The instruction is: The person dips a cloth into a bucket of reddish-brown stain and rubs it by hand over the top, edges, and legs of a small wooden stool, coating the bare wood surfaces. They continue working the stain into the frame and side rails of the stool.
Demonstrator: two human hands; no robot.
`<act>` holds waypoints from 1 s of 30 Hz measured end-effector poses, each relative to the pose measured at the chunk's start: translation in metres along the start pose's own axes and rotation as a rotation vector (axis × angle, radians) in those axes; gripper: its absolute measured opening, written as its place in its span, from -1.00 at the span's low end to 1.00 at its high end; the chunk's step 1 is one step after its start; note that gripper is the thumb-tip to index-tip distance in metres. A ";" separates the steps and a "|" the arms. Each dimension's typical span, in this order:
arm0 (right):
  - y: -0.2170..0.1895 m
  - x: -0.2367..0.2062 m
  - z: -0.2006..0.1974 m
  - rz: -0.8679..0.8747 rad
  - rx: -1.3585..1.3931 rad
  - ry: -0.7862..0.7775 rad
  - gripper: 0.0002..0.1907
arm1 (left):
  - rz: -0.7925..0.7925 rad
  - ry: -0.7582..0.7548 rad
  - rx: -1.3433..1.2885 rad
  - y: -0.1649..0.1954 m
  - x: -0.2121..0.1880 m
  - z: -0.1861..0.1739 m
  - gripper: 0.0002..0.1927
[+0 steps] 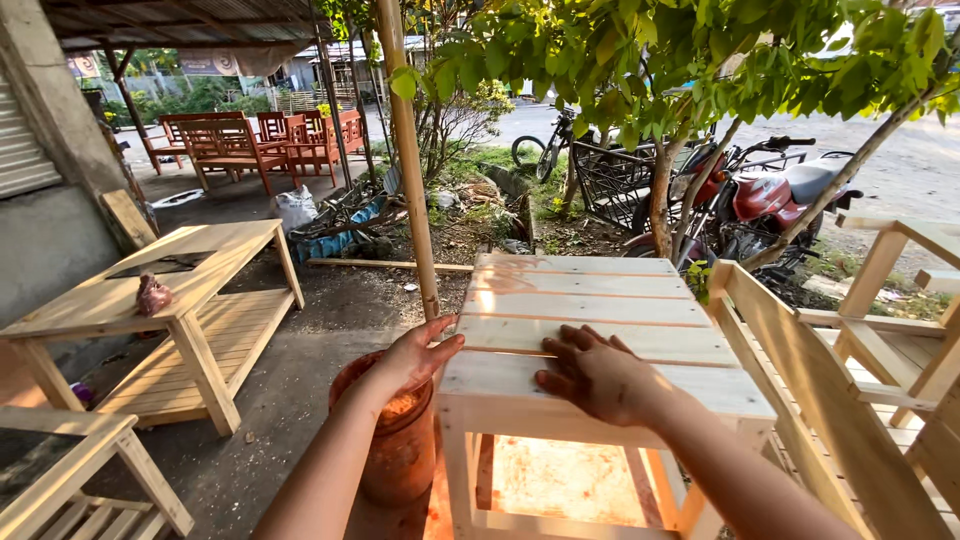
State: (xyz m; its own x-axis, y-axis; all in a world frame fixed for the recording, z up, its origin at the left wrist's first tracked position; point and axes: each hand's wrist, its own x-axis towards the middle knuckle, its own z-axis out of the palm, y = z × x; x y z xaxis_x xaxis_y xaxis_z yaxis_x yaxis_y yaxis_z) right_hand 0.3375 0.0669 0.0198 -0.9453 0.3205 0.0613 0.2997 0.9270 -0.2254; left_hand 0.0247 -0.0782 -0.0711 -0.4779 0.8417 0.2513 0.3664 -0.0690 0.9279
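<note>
Stood in the middle of the view, running from centre toward 6 o'clock: a small unpainted slatted wooden table (590, 330), pale planks on top, square legs below, lower shelf glowing orange between them. Lay at 9 o'clock: a longer bare wooden bench-table (180, 290) with a slatted lower shelf and a small pinkish rag on its top. Leaned at 3 to 4 o'clock, just beside the small table: more raw wooden frames (830, 400). Rose at 12 o'clock: a bamboo pole (410, 160), with a leafy tree (680, 60) spreading from 12 to 2 o'clock. Parked at 2 o'clock under the branches: a red motorcycle (770, 200). Stood far off at 11 o'clock: reddish-brown chairs (260, 140) under a roof. Sat at 7 o'clock, just beside the small table's left leg: a round reddish-brown bucket (395, 450), partly hidden behind the left forearm.

Rested at the table's left edge, about 7 o'clock from centre: the left hand (420, 355), fingers together and stretched flat, tips touching the side of a top plank, gripping nothing. Lay flat on the tabletop, near 6 o'clock: the right hand (590, 375), palm down, fingers slightly spread across the nearest planks, pressed on the wood, holding nothing.
</note>
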 end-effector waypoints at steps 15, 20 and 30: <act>-0.197 0.012 0.059 -0.272 0.132 0.750 -0.75 | -0.491 -0.138 1.006 -0.017 -0.056 -0.083 -0.37; -0.215 0.006 0.082 -0.387 0.083 0.816 -0.71 | -0.807 0.021 0.885 -0.037 -0.047 -0.076 -0.23; -0.204 0.052 0.164 -0.096 0.318 0.422 -0.66 | -0.172 0.243 1.001 -0.107 -0.061 -0.112 -0.07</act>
State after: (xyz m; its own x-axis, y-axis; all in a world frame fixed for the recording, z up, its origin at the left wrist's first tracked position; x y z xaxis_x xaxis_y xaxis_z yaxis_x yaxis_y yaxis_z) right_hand 0.2056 -0.1377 -0.0900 -0.8127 0.3485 0.4670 0.0987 0.8722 -0.4790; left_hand -0.0748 -0.1827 -0.1550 -0.6933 0.6602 0.2890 0.7194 0.6103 0.3317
